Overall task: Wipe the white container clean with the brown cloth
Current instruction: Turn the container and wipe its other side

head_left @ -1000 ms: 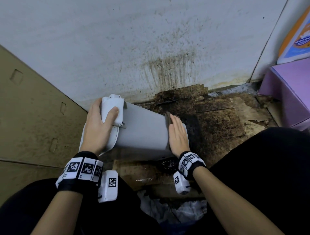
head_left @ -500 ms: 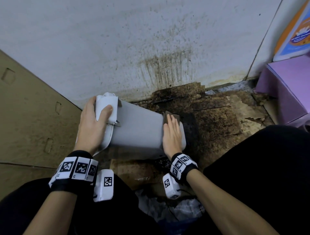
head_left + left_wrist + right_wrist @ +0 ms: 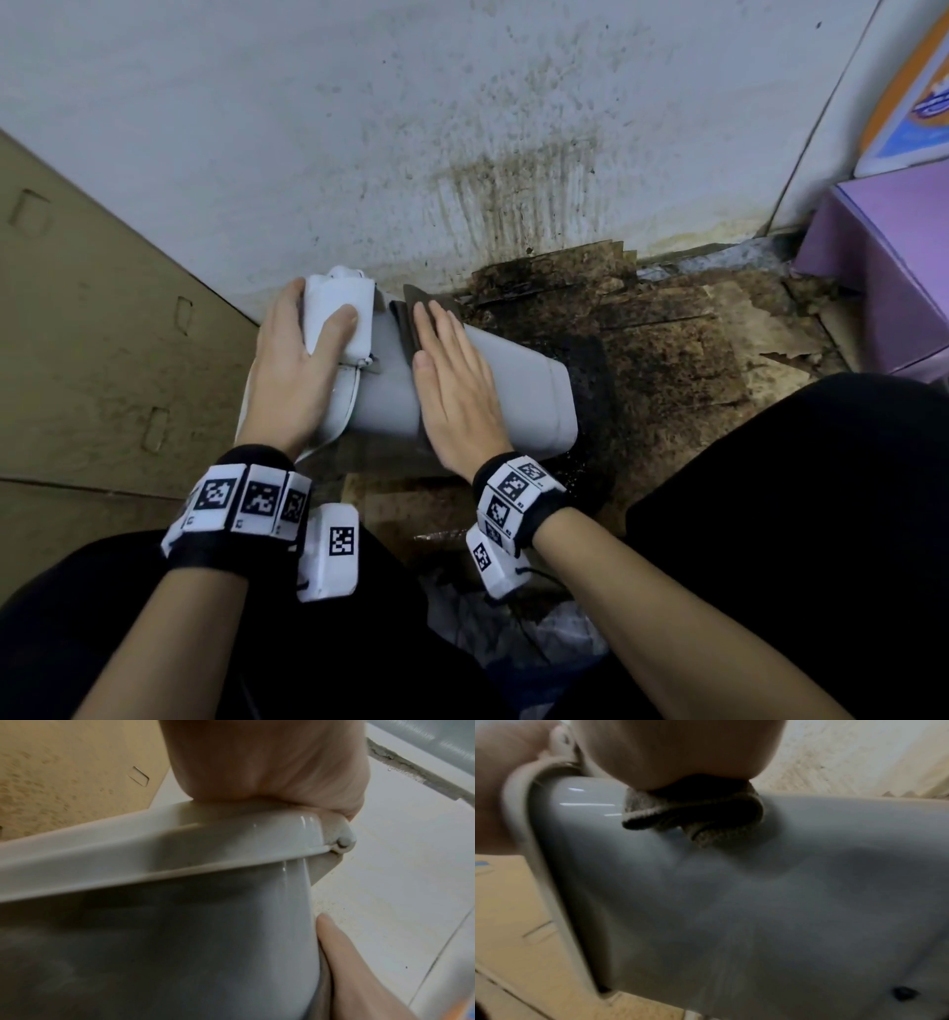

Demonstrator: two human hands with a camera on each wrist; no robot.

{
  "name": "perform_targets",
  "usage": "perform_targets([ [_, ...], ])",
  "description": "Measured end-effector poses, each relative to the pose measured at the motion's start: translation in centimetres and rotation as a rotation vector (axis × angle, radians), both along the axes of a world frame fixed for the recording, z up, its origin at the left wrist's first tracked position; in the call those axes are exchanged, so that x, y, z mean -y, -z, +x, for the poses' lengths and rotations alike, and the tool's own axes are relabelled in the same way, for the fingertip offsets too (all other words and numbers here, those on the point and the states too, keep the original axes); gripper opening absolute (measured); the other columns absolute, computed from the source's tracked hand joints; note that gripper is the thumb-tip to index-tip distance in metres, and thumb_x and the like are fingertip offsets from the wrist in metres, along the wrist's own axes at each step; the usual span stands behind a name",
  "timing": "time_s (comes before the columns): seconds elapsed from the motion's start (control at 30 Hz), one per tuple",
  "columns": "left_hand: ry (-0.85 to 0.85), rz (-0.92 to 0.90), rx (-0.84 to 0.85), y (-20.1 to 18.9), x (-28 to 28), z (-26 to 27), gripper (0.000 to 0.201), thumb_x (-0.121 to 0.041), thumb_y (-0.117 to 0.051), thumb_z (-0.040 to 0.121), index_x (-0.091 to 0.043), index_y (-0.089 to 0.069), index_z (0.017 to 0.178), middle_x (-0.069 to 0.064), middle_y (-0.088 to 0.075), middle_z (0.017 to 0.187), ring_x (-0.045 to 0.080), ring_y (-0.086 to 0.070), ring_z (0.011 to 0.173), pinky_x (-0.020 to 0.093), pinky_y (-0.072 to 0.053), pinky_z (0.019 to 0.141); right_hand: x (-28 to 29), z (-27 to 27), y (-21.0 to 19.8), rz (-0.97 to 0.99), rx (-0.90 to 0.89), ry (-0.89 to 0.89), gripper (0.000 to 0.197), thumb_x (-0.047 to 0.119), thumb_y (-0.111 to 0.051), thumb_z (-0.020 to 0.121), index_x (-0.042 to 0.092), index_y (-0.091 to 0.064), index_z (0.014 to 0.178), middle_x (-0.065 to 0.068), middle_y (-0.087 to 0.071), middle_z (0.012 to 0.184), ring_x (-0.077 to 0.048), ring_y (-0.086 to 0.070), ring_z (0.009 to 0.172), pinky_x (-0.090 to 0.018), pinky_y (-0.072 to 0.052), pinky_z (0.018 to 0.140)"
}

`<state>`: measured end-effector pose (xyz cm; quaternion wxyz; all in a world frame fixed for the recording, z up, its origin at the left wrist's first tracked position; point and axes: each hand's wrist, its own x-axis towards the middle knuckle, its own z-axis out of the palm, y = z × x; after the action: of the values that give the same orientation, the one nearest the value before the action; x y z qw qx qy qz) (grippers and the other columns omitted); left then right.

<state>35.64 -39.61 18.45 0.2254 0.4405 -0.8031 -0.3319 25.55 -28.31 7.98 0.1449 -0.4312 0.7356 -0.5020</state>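
The white container (image 3: pixel 518 395) lies on its side on the floor by the wall, its lid end to the left. My left hand (image 3: pixel 295 370) grips the white lid piece (image 3: pixel 339 318) at that end, thumb over its top. My right hand (image 3: pixel 452 380) lies flat on the container's upper side with straight fingers, pressing the brown cloth (image 3: pixel 411 318) against it close to the lid. The cloth (image 3: pixel 693 815) shows bunched under the palm in the right wrist view. The left wrist view shows the lid rim (image 3: pixel 180 845) under my left hand (image 3: pixel 270 764).
A stained white wall (image 3: pixel 462 128) stands right behind the container. Dirty, dark brown cardboard (image 3: pixel 667 349) covers the floor to the right. A flat tan cardboard sheet (image 3: pixel 92 334) leans at the left. A purple box (image 3: pixel 883 267) sits at the far right. My dark-clothed knees fill the bottom.
My right hand has slid the cloth leftward along the container, from its base end up to the lid end. The left hand has kept its grip on the lid.
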Motion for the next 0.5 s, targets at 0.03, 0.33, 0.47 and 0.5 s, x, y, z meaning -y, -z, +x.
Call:
perform_targets([
  [0.03,-0.004,0.007,-0.008,0.0,0.1,0.1,0.090,-0.071,-0.045,0.081,-0.022,-0.035,0.156,-0.002,-0.042,0.157,0.017,-0.040,0.142,0.039,-0.033,0.116,-0.1,-0.3,0.5,0.008,0.002,0.001,0.052,0.033,-0.024,0.111,0.026,-0.015,0.162,0.007,-0.012,0.169,-0.007,-0.004,0.156,-0.027,-0.007,0.125],
  [0.33,-0.006,0.016,-0.018,0.1,0.2,0.3,0.078,-0.062,-0.047,0.088,-0.024,-0.036,0.155,-0.012,-0.042,0.147,0.009,-0.041,0.135,0.031,-0.032,0.107,-4.7,-5.5,9.5,0.177,0.200,0.231,0.056,0.037,-0.014,0.106,0.023,-0.022,0.160,0.005,-0.017,0.168,-0.009,-0.010,0.155,-0.029,-0.005,0.127],
  [0.47,0.004,0.002,0.001,0.1,0.2,0.2,0.082,-0.067,-0.044,0.086,-0.024,-0.034,0.155,-0.008,-0.041,0.154,0.012,-0.038,0.141,0.031,-0.029,0.108,-5.6,-7.0,11.6,0.243,0.360,0.285,0.050,0.028,-0.019,0.111,0.024,-0.023,0.160,0.003,-0.014,0.169,-0.011,-0.006,0.156,-0.033,-0.003,0.127],
  [0.5,0.001,0.002,0.002,0.1,0.2,0.2,0.079,-0.064,-0.045,0.088,-0.023,-0.035,0.155,-0.009,-0.041,0.153,0.013,-0.038,0.141,0.031,-0.029,0.108,-5.6,-7.1,11.8,0.242,0.356,0.275,0.050,0.029,-0.019,0.110,0.024,-0.022,0.160,0.004,-0.013,0.169,-0.010,-0.006,0.156,-0.034,-0.003,0.127],
])
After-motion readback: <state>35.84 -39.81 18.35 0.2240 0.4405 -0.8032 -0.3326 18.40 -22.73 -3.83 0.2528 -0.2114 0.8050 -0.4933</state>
